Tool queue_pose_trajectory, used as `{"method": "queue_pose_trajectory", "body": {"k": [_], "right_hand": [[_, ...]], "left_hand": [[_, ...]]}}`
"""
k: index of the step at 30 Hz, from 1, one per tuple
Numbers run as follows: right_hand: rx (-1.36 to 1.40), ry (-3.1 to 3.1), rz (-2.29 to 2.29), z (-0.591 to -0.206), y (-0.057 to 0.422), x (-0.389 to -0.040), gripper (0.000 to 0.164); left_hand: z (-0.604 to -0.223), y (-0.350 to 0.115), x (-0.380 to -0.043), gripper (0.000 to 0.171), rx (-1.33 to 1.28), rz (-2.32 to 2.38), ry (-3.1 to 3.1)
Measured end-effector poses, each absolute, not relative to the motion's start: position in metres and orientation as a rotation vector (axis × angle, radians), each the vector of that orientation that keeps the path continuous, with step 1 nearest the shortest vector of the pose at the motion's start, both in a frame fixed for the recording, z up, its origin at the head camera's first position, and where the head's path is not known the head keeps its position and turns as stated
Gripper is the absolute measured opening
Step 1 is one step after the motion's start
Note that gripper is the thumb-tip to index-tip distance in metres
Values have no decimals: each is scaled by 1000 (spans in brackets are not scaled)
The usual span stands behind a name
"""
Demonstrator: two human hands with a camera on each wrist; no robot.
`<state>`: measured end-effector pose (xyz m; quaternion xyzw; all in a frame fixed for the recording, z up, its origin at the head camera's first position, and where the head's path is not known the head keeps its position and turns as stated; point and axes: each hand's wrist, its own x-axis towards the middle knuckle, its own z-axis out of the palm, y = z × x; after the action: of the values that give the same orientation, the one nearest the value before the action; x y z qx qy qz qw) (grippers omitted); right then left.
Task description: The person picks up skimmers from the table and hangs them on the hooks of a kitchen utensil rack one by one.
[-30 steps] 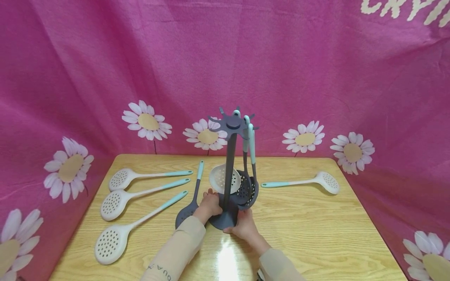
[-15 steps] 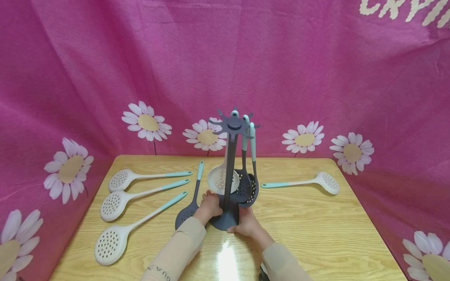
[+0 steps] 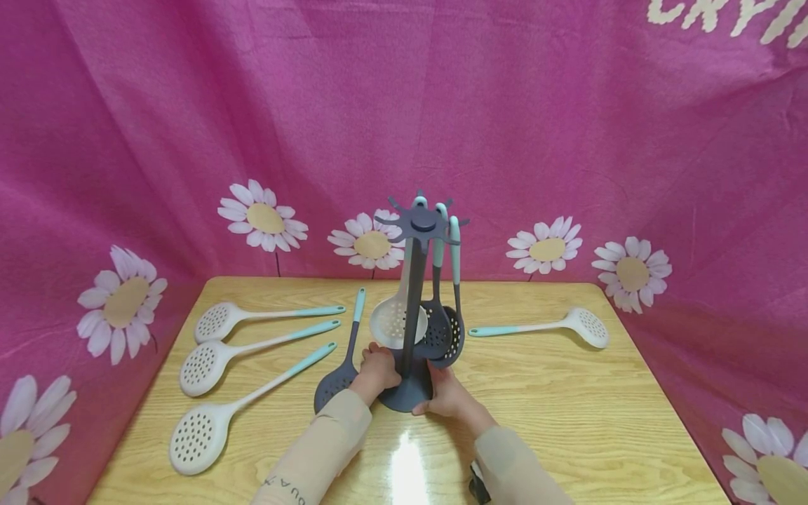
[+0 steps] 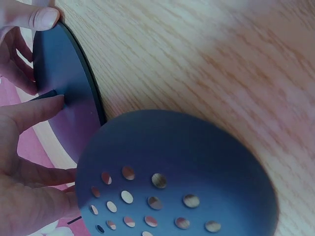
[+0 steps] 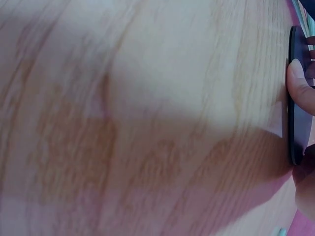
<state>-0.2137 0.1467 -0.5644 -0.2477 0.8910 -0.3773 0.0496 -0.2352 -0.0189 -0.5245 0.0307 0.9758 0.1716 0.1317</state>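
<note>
A dark grey utensil stand (image 3: 412,301) stands upright mid-table. Near its post, a white skimmer ladle (image 3: 386,320) and two dark slotted utensils with mint handles hang from the hooked top (image 3: 421,223). My left hand (image 3: 379,368) grips the round base (image 3: 394,401) from the left, thumb (image 4: 47,105) over its top. On the other side my right hand (image 3: 451,398) holds the base edge, its thumb (image 5: 298,81) across the rim. A dark slotted utensil (image 3: 334,382) lies just left of my left hand, partly hidden by my sleeve; its holed head fills the lower left wrist view.
Three white skimmers (image 3: 211,365) with mint handles lie in a row on the left of the wooden table (image 3: 568,421). Another white skimmer (image 3: 590,327) lies at the right. A pink flowered cloth (image 3: 404,105) hangs behind and at both sides.
The stand has turned slightly, its hanging utensils swinging toward the back and left. My right hand has shifted a little right along the base; my left hand has hardly moved.
</note>
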Motion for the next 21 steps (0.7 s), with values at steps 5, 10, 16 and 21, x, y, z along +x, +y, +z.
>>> {"method": "queue_pose_trajectory", "body": {"k": [5, 10, 16, 21], "right_hand": [[-778, 2706, -1099, -560, 148, -216, 118], [-784, 2727, -1042, -559, 149, -217, 117], [-787, 2720, -1044, -557, 149, -217, 117], [-776, 2733, -1022, -559, 150, -216, 117]], "left_hand": [[-524, -17, -235, 41, 82, 461, 2850], [-524, -15, -234, 42, 54, 501, 2842], [-524, -15, -233, 43, 41, 523, 2840], [-524, -15, -233, 44, 44, 527, 2836]]}}
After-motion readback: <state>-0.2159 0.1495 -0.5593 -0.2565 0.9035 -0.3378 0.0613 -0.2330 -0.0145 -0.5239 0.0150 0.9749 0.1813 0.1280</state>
